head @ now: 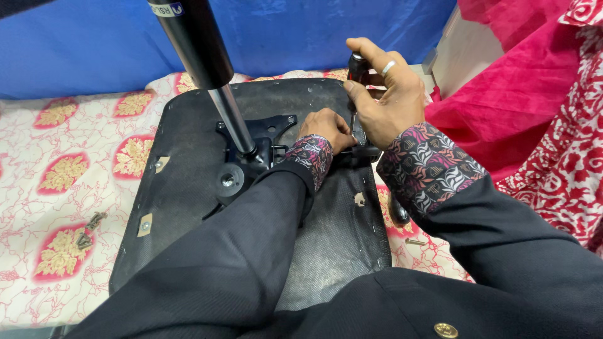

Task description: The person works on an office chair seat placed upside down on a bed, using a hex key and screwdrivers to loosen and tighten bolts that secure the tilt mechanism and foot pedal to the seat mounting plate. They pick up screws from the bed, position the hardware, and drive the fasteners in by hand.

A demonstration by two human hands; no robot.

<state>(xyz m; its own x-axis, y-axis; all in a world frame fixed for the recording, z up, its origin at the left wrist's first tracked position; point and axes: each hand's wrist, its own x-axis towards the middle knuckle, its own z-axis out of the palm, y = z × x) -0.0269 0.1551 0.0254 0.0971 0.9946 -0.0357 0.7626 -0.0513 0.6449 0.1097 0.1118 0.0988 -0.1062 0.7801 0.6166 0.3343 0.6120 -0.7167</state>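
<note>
An upturned black chair seat lies on a patterned bedsheet. A black mounting plate with a gas-lift cylinder stands at its middle. My right hand grips the black handle of a screwdriver, held upright with its shaft pointing down to the seat's right side. My left hand rests just left of the shaft, fingers curled around a small black part at the screwdriver's tip; what it pinches is hidden.
Loose screws lie on the sheet left of the seat, and one more screw at the right. A blue wall is behind. Red patterned cloth is heaped at the right.
</note>
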